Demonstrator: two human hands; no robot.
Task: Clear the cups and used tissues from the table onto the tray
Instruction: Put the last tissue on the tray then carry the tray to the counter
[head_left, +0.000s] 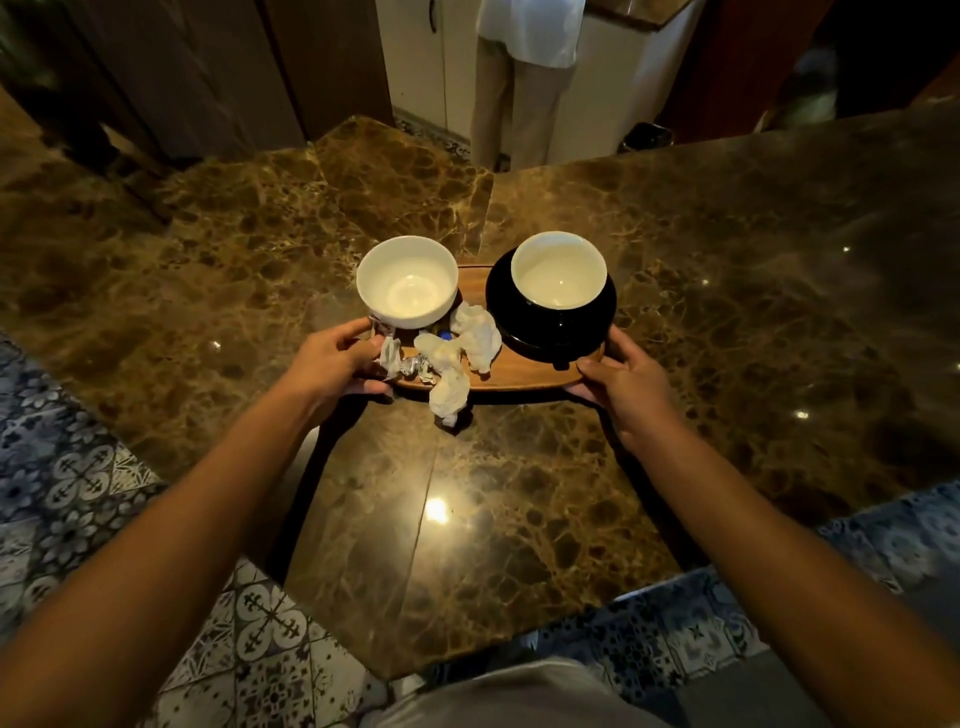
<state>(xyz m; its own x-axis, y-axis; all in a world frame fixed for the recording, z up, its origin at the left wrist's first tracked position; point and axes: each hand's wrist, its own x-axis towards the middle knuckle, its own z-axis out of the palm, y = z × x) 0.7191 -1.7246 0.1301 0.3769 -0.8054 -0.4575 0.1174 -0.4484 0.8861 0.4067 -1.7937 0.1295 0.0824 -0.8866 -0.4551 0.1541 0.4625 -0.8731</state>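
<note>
An oval wooden tray (524, 375) rests over the brown marble table (727, 291). On its left end stands a white cup (406, 283). On its right end a second white-lined cup (559, 270) sits on a black saucer (550, 325). Crumpled white tissues (475, 335) and small foil wrappers (413, 366) lie between the cups; one tissue (449, 395) hangs over the tray's near edge. My left hand (332, 364) grips the tray's left end. My right hand (623, 382) grips its right end.
A person in light clothes (524, 78) stands beyond the table's far edge, by white cabinets. Dark wooden doors (197, 73) are at the back left. Blue patterned floor tiles (78, 467) show on both sides of the table's near corner.
</note>
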